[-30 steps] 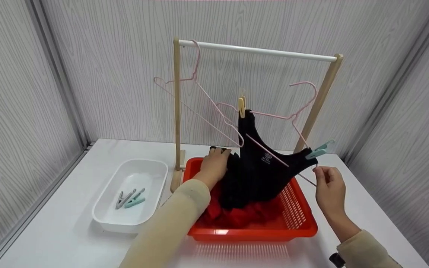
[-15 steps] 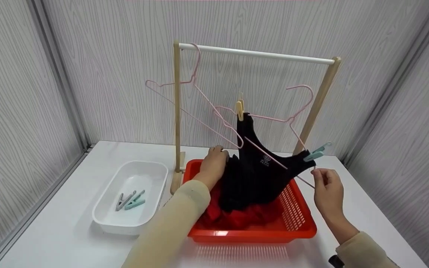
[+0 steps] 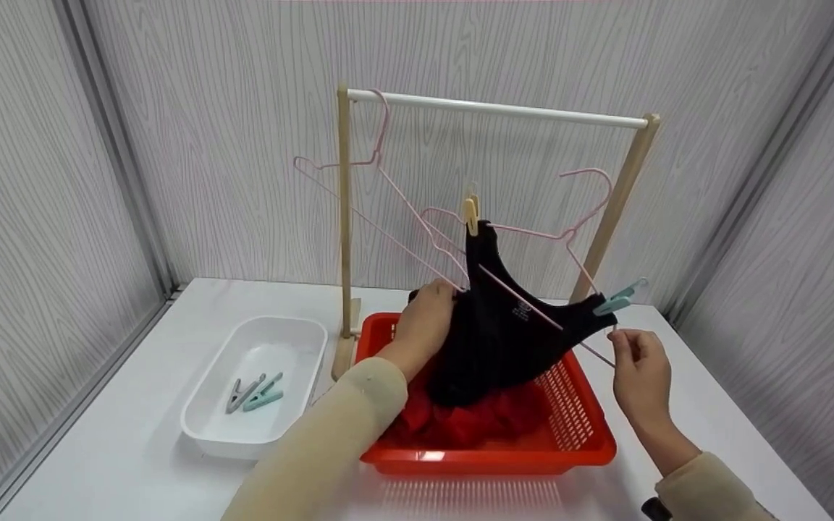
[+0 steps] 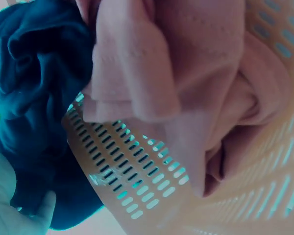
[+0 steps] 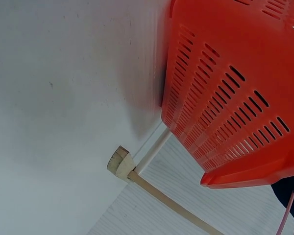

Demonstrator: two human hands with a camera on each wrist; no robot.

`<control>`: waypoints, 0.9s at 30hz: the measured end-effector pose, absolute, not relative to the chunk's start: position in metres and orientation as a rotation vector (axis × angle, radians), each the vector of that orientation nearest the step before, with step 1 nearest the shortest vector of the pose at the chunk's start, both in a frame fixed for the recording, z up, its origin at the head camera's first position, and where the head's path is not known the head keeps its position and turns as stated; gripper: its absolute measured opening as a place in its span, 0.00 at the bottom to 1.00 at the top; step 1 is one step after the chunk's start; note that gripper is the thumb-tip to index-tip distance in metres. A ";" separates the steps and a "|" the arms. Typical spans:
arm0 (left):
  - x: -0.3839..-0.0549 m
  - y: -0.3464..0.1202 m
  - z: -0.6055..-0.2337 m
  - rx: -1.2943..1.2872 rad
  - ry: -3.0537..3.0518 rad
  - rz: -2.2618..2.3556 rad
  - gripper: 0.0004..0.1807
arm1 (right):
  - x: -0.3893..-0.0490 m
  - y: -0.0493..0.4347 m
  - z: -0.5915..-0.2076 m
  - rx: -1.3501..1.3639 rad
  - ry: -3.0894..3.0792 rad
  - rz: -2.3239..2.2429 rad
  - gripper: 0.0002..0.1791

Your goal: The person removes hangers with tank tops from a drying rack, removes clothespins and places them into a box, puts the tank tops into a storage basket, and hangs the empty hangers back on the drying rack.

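A black tank top point(image 3: 511, 347) hangs tilted from a pink hanger point(image 3: 529, 231). One strap is held by a yellow clothespin point(image 3: 471, 215), the other by a teal clothespin point(image 3: 614, 300). My right hand point(image 3: 643, 373) pinches the hanger's lower right end just below the teal clothespin. On the garment's left side, my left hand point(image 3: 424, 322) grips the black fabric near its upper edge; its fingertips are partly hidden. In the left wrist view, part of the left hand point(image 4: 14, 205) lies against the dark cloth. Below the tank top is a red basket point(image 3: 489, 461) with red clothing point(image 3: 468, 427) inside.
A rack's white rail point(image 3: 496, 108) stands behind, with a second pink hanger point(image 3: 406, 199) hooked on its left end, close to my left hand. To the left, a white tray point(image 3: 203, 430) holds a grey clothespin point(image 3: 245, 394) and a teal clothespin point(image 3: 263, 399).
My left hand has risen slightly and shifted right along the black fabric, drawing its left edge inward. The right hand keeps its pinch on the hanger almost unmoved.
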State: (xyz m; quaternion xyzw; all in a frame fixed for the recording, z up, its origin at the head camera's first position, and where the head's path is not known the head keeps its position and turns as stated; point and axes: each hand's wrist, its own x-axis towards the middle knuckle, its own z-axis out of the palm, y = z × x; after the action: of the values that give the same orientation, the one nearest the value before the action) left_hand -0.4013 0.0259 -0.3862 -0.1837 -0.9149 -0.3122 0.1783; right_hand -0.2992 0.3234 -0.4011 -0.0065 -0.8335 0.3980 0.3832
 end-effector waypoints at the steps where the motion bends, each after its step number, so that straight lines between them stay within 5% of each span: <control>1: -0.400 0.028 -0.386 -0.530 -2.569 -0.853 0.11 | -0.299 0.323 -0.401 -0.018 -2.126 1.017 0.11; 8: -0.391 0.037 -0.380 -0.641 -2.455 -0.444 0.07 | -0.301 0.325 -0.402 -0.016 -2.113 1.020 0.11; 27: -0.369 0.036 -0.364 -0.796 -2.386 -0.437 0.08 | -0.302 0.326 -0.404 -0.028 -2.121 1.036 0.12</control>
State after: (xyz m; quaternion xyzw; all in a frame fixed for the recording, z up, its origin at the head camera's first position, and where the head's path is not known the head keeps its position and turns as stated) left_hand -0.3688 0.0362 -0.3642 -0.2985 -0.8943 -0.1638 0.2902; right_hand -0.3016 0.3262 -0.4044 -0.0109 -0.8308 0.4058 0.3807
